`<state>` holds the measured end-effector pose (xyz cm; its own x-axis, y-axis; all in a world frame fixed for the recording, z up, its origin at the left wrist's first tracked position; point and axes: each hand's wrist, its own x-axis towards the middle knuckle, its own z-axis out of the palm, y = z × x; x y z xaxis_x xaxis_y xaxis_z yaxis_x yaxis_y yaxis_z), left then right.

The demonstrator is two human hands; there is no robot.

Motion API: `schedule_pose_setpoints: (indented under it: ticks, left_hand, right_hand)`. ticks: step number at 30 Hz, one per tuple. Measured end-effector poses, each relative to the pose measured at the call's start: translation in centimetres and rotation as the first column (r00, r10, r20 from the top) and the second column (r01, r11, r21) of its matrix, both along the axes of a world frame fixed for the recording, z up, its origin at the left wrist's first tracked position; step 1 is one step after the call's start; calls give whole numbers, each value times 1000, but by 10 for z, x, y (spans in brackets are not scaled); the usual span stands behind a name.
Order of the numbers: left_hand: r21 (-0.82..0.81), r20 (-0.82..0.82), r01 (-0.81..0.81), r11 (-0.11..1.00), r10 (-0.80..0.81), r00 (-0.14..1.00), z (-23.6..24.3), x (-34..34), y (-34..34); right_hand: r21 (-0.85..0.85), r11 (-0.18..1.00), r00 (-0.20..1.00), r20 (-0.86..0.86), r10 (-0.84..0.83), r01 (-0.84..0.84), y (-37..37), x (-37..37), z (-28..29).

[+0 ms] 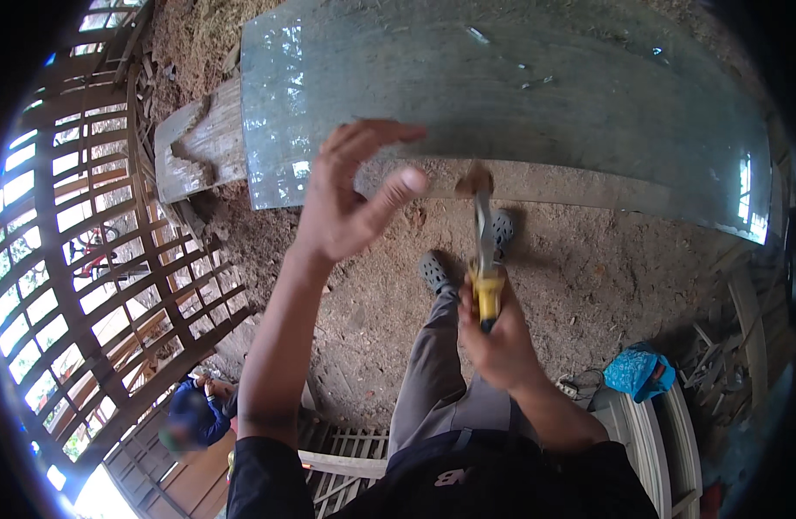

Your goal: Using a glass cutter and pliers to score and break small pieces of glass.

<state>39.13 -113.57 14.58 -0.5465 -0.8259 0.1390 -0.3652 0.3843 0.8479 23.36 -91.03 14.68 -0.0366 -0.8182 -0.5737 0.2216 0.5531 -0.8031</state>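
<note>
My right hand [499, 342] is closed around the yellow handle of a hammer [484, 229]. Its metal shaft points away from me, and its brownish head is blurred just before the near edge of a large glass sheet [536, 112]. To the left, my left hand [350, 186] is raised over that edge, fingers curved and thumb apart, with nothing visible between them. The sheet lies flat and greenish, reaching across the far side of the view. Several small shiny pieces [536, 83] lie on it.
A weathered board [221, 134] juts out beyond the sheet's left end. Wooden lattice [104, 216] stands along the left. A person in blue [195, 419] sits at the lower left. Near the lower right, a blue cloth item [638, 374] rests on pale curved pieces [645, 441].
</note>
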Motion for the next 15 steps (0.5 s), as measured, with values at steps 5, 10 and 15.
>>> schedule_pose_setpoints:
  ticks: [5, 10, 15]
  left_hand:
    - [-78, 238, -18, 997, 36, 971, 8, -28, -7]
    - [-157, 237, -31, 987, 68, 969, 5, -50, -23]
    - [-204, 191, -44, 978, 84, 978, 1, -69, -34]
  right_hand:
    - [113, 982, 969, 179, -169, 151, -65, -17, -7]
    - [119, 981, 959, 221, -176, 153, -91, -17, -8]
    - [126, 977, 946, 258, -198, 170, -102, -21, -5]
